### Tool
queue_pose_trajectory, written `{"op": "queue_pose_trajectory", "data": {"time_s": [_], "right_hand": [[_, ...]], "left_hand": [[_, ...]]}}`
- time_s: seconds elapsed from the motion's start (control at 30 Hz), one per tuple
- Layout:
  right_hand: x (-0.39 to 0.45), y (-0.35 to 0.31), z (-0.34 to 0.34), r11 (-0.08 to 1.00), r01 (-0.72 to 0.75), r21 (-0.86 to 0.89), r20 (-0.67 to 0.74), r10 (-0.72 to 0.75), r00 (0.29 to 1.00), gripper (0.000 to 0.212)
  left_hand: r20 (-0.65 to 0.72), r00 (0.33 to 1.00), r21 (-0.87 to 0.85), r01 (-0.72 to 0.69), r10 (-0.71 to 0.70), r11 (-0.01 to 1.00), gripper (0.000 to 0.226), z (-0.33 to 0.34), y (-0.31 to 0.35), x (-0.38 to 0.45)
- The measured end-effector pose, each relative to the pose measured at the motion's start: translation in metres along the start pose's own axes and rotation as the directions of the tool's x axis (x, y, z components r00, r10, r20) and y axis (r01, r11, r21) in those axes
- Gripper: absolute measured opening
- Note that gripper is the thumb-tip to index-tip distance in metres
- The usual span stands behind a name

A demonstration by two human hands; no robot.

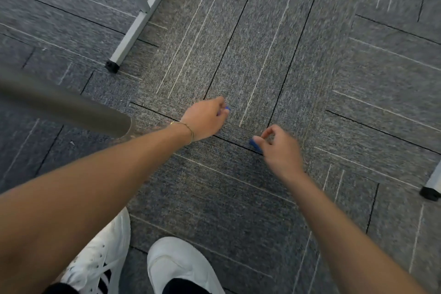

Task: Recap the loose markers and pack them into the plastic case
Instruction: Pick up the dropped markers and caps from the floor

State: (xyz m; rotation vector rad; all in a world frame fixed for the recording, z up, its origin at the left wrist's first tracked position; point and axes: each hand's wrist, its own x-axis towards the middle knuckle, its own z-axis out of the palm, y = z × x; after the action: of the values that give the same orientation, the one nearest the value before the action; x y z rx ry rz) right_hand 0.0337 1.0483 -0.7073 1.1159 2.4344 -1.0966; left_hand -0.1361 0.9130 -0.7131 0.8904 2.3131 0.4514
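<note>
1. Marker pieces, both blue, are down near the floor, one in each hand.
2. The left hand [205, 119] reaches far out over the gray carpet [262, 43]. Its fingers are curled shut around a small blue piece [226, 109]. Only the tip of that piece peeks out past the fingers, so I cannot tell if it is a cap or a marker end.
3. The right hand [279, 148] is just to the right of the left hand and a bit closer to the body. Its thumb and fingers pinch a short blue piece [254, 144]. That piece sticks out to the left, toward the other hand.
4. The two blue pieces are apart. They do not touch each other.
5. The picture is blurry around the hands, so small details are hard to see.
6. A thin gold bracelet [188, 130] sits on the left wrist.
7. Both arms are bare and stretch forward and down.
8. Two white shoes are at the bottom. The left shoe [102, 255] has black stripes and laces. The right shoe [181, 262] is plain on top.
9. A gray metal table leg [143, 19] with a black foot lies across the carpet at the top left.
10. A dark rounded edge [66, 105] cuts in from the left side. I cannot tell what it is.
11. Another black foot [429, 192] of a leg shows at the right edge.
12. The carpet has thin white and black lines on square tiles.
</note>
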Motion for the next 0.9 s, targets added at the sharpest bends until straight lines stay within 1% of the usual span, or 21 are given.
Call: {"op": "queue_pose_trajectory", "data": {"time_s": [0.03, 0.07, 0.13, 0.2, 0.23, 0.27, 0.3, 0.33, 0.37, 0.4, 0.43, 0.47, 0.5, 0.53, 0.6, 0.67, 0.7, 0.73, 0.83, 0.87, 0.9], "right_hand": [[0.001, 0.000, 0.002, 0.996, 0.016, -0.085, 0.018, -0.014, 1.000, 0.022], [0.002, 0.000, 0.005, 0.988, 0.031, -0.153, 0.037, -0.026, 0.999, 0.023], [0.004, 0.001, 0.011, 0.967, 0.075, -0.242, 0.057, -0.063, 0.996, 0.024], [0.003, 0.000, 0.016, 0.948, 0.109, -0.299, 0.070, -0.092, 0.993, 0.023], [0.002, 0.000, 0.018, 0.941, 0.119, -0.317, 0.080, -0.099, 0.992, 0.022], [-0.001, -0.002, 0.018, 0.939, 0.118, -0.323, 0.099, -0.090, 0.991, 0.020], [-0.004, -0.006, 0.017, 0.948, 0.101, -0.302, 0.128, -0.065, 0.990, 0.020], [-0.010, -0.010, 0.014, 0.973, 0.063, -0.221, 0.161, -0.027, 0.987, 0.021], [-0.015, -0.016, 0.011, 0.997, 0.000, -0.072, 0.194, 0.014, 0.981, 0.023], [-0.024, -0.024, 0.007, 0.988, -0.087, 0.126, 0.224, 0.057, 0.973, 0.025], [-0.033, -0.033, 0.001, 0.923, -0.182, 0.338, 0.260, 0.094, 0.961, 0.026], [-0.044, -0.044, -0.008, 0.807, -0.266, 0.528, 0.302, 0.114, 0.947, 0.026], [-0.055, -0.054, -0.018, 0.664, -0.330, 0.670, 0.349, 0.110, 0.930, 0.026], [-0.066, -0.064, -0.029, 0.523, -0.376, 0.765, 0.399, 0.073, 0.914, 0.027], [-0.087, -0.084, -0.047, 0.300, -0.426, 0.854, 0.464, -0.068, 0.883, 0.030], [-0.106, -0.104, -0.061, 0.174, -0.442, 0.880, 0.469, -0.172, 0.866, 0.034], [-0.116, -0.115, -0.068, 0.144, -0.441, 0.886, 0.462, -0.197, 0.865, 0.037], [-0.126, -0.126, -0.074, 0.131, -0.436, 0.890, 0.455, -0.214, 0.865, 0.041], [-0.159, -0.164, -0.097, 0.169, -0.399, 0.901, 0.430, -0.242, 0.870, 0.045], [-0.170, -0.176, -0.105, 0.197, -0.379, 0.904, 0.420, -0.239, 0.876, 0.044], [-0.181, -0.189, -0.112, 0.227, -0.355, 0.907, 0.405, -0.234, 0.884, 0.044]], "left_hand": [[-0.014, 1.000, -0.202, 0.017, -0.020, 0.979, 0.018, 0.002, 0.004, -0.006], [-0.022, 0.999, -0.378, 0.036, -0.047, 0.925, 0.018, 0.002, 0.008, -0.012], [0.014, 0.994, -0.616, 0.095, -0.109, 0.782, 0.019, 0.002, 0.015, -0.025], [0.091, 0.986, -0.764, 0.158, -0.137, 0.626, 0.018, -0.001, 0.022, -0.039], [0.124, 0.983, -0.801, 0.180, -0.135, 0.571, 0.017, -0.003, 0.025, -0.046], [0.147, 0.981, -0.818, 0.194, -0.130, 0.541, 0.015, -0.006, 0.029, -0.052], [0.166, 0.978, -0.828, 0.208, -0.126, 0.520, 0.013, -0.010, 0.032, -0.058], [0.186, 0.974, -0.842, 0.224, -0.125, 0.491, 0.011, -0.014, 0.036, -0.064], [0.211, 0.969, -0.858, 0.248, -0.130, 0.450, 0.009, -0.018, 0.040, -0.070], [0.235, 0.963, -0.874, 0.270, -0.134, 0.404, 0.009, -0.021, 0.044, -0.077], [0.253, 0.958, -0.888, 0.286, -0.138, 0.361, 0.012, -0.026, 0.050, -0.085], [0.264, 0.954, -0.898, 0.298, -0.144, 0.325, 0.016, -0.030, 0.056, -0.092], [0.274, 0.950, -0.906, 0.307, -0.149, 0.291, 0.023, -0.036, 0.063, -0.100], [0.279, 0.947, -0.915, 0.312, -0.158, 0.256, 0.030, -0.041, 0.070, -0.108], [0.272, 0.937, -0.931, 0.314, -0.217, 0.186, 0.042, -0.055, 0.084, -0.125], [0.251, 0.916, -0.944, 0.303, -0.312, 0.132, 0.048, -0.073, 0.099, -0.144], [0.228, 0.904, -0.947, 0.292, -0.361, 0.134, 0.049, -0.084, 0.107, -0.153], [0.187, 0.888, -0.945, 0.280, -0.421, 0.171, 0.050, -0.095, 0.116, -0.163], [-0.020, 0.824, -0.893, 0.240, -0.566, 0.381, 0.049, -0.132, 0.144, -0.194], [-0.093, 0.810, -0.868, 0.220, -0.580, 0.446, 0.049, -0.145, 0.154, -0.207], [-0.152, 0.803, -0.857, 0.184, -0.577, 0.481, 0.051, -0.159, 0.165, -0.221]]}}
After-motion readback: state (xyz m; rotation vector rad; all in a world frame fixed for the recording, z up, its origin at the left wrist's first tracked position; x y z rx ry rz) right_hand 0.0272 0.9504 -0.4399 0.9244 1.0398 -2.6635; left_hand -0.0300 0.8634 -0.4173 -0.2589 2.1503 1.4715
